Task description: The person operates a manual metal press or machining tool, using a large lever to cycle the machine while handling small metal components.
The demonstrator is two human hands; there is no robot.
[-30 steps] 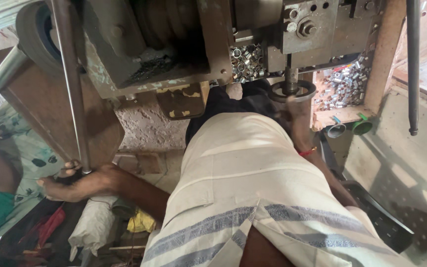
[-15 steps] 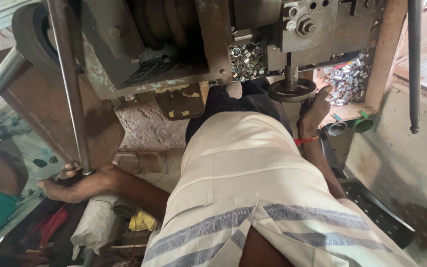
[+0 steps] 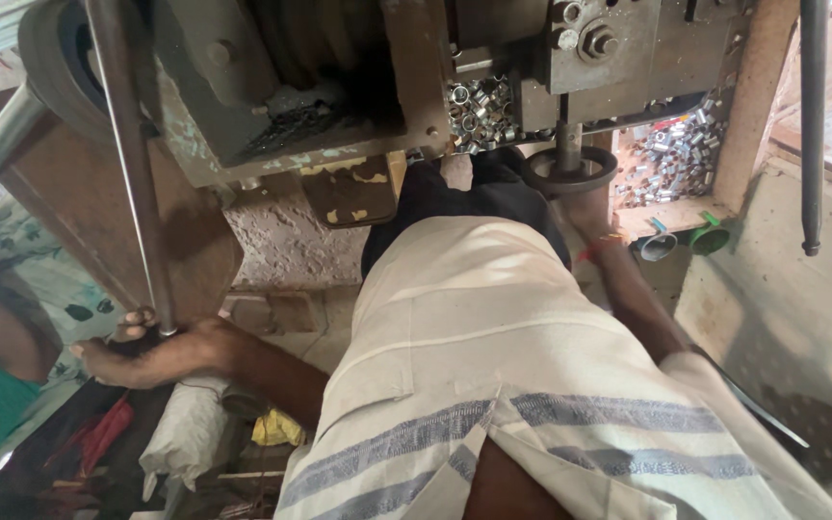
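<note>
Currently logged, from the hands outward: my left hand (image 3: 151, 349), fingers curled and closed round the lower end of a long steel lever rod (image 3: 132, 173), low at the left beside the knee. That rod runs upright, its long axis rising from the fist, leaning slightly left toward the top of the press machine (image 3: 272, 87). My right hand (image 3: 594, 207) reaches forward under the small round handwheel (image 3: 570, 171); I cannot tell whether its fingers are spread or pinching. Just right of it, a tray heaped with small shiny metal ferrules (image 3: 671, 154). Below that, two green-rimmed cups (image 3: 681, 241). Between the arms, a pale striped cloth (image 3: 493, 366) over the lap.
</note>
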